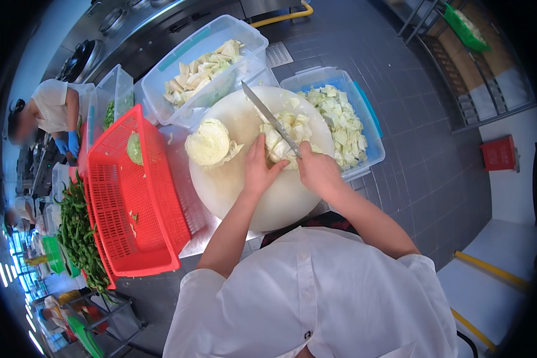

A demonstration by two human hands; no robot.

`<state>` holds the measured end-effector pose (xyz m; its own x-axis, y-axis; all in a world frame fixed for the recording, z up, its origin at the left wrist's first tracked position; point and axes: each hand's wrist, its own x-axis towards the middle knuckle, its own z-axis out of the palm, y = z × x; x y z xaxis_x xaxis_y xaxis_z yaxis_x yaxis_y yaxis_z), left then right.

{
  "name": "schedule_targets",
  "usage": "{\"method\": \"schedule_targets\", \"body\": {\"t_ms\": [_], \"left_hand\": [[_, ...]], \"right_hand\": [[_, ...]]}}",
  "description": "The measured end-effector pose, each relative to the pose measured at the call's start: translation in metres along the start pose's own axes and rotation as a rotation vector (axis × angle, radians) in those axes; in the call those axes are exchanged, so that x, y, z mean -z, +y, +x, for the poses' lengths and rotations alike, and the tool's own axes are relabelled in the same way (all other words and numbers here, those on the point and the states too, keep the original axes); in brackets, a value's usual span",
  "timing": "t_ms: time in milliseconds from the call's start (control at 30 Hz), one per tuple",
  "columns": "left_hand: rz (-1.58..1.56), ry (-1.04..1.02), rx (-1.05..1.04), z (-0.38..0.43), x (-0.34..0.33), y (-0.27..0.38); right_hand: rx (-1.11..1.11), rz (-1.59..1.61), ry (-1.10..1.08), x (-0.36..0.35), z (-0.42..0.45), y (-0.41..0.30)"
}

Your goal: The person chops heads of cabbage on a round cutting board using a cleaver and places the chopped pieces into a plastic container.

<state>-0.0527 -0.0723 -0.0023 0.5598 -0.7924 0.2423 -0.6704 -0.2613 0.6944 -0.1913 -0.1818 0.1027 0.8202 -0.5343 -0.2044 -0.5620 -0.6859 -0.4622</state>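
Note:
A round white cutting board (232, 192) lies before me. My right hand (317, 172) grips a kitchen knife (270, 117) by its handle, the blade slanting up and left over chopped cabbage (277, 145). My left hand (262, 170) holds nothing, its thumb and fingers spread against the left side of the pile. At the board's left edge sits a cut cabbage head (208, 142). Cabbage pieces fill much of a clear plastic bin (371, 156) at the right. Beyond the board, another clear bin (161, 89) holds larger cabbage leaves and core pieces.
A red perforated basket (161, 201) with a cabbage piece (134, 147) stands left of the board, beside a heap of green peppers (78, 228). At the far left a co-worker in blue gloves (73, 143) stands by the counter. A red bin (497, 153) is at the right wall.

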Motion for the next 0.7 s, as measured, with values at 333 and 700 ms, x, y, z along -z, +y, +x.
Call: {"method": "schedule_targets", "body": {"t_ms": [333,700], "left_hand": [[-0.180,0.080,-0.007,-0.014,-0.001,-0.006],[-0.396,0.196,0.142,0.010,0.042,-0.025]], "right_hand": [[0.021,-0.042,-0.086,-0.020,-0.024,0.005],[0.008,0.219,0.099,-0.012,-0.038,0.021]]}}
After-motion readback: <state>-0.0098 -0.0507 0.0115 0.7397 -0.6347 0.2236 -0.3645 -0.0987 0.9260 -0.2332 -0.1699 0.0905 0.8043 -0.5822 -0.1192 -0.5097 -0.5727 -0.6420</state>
